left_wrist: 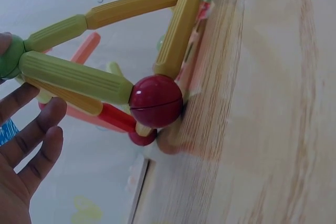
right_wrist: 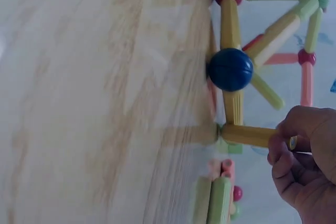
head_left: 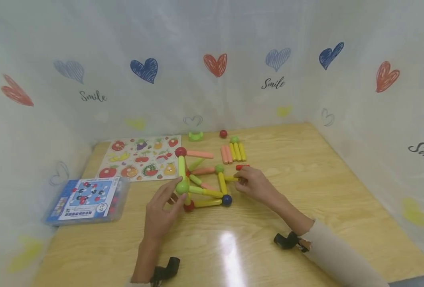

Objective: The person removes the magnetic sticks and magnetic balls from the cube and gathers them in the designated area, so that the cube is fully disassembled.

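Observation:
A frame of ridged rods and coloured balls stands on the table. My left hand (head_left: 160,213) holds its upper green ball (head_left: 182,187) with thumb and fingertips; the other fingers hang loosely behind in the left wrist view. My right hand (head_left: 256,184) pinches the upper end of a yellow rod (right_wrist: 249,135), which rises from the frame's right side by the lower green ball (head_left: 219,168). A blue ball (right_wrist: 230,70) forms the near right corner. In the left wrist view, a red ball (left_wrist: 156,100) joins a green rod (left_wrist: 76,77) and a yellow rod (left_wrist: 178,32).
Behind lie pink rods (head_left: 226,154), several yellow rods (head_left: 237,152), a loose red ball (head_left: 223,134) and a green curved piece (head_left: 195,136). A red rod (head_left: 243,167) lies beyond the right hand. Left are a fruit-picture sheet (head_left: 140,157) and a boxed set (head_left: 87,199). Printed curtains (head_left: 183,91) surround the table.

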Available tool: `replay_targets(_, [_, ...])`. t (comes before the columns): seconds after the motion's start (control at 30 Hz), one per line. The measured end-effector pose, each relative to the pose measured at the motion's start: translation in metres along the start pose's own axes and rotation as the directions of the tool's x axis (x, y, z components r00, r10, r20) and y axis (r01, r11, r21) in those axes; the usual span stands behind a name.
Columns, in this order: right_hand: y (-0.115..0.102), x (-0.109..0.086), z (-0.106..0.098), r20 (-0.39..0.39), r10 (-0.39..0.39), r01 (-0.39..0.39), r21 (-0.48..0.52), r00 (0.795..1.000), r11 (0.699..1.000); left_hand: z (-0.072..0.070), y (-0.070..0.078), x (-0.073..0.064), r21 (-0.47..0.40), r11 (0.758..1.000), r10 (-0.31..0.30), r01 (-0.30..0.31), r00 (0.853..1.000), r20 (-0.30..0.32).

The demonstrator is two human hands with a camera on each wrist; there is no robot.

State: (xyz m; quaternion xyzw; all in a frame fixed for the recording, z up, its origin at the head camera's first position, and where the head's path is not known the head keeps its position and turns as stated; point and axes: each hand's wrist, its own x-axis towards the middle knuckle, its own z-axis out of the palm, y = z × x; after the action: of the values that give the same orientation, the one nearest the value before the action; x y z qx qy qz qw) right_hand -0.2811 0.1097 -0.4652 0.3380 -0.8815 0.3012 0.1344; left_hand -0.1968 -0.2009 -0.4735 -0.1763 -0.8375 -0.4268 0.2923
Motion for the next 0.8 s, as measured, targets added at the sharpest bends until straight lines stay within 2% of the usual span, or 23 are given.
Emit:
replay_targets(0.1, [0.01, -0.001, -0.008, -0.061, 0.054, -0.054, 0.001, 0.997, 0.999, 0.001, 0.0, -0.001, -0.004, 1.0, 0.01, -0.01, 1.0, -0.003])
replay_targets(0.23, [0.028, 0.007, -0.023, -0.153, 0.087, -0.094, -0.04, 0.984, 0.995, 0.0, 0.001, -0.001, -0.013, 1.0, 0.02, -0.02, 1.0, -0.016])
replay_targets(0.37, [0.051, 0.019, -0.029, -0.2, 0.123, -0.143, -0.088, 0.972, 0.986, -0.001, 0.001, -0.002, -0.006, 1.0, 0.019, -0.019, 1.0, -0.022])
replay_targets(0.47, [0.066, 0.026, -0.028, -0.199, 0.168, -0.191, -0.1, 0.965, 0.977, -0.002, -0.001, -0.003, 0.0, 1.0, 0.01, -0.01, 1.0, -0.01])
replay_targets(0.6, [0.082, 0.032, -0.022, -0.156, 0.232, -0.25, -0.111, 0.96, 0.962, 0.0, -0.001, -0.005, 0.002, 1.0, -0.008, 0.008, 1.0, 0.001])
replay_targets(0.8, [0.092, 0.037, -0.016, -0.08, 0.316, -0.325, -0.148, 0.945, 0.934, 0.001, 0.0, -0.003, 0.0, 1.0, 0.011, -0.011, 1.0, -0.004])
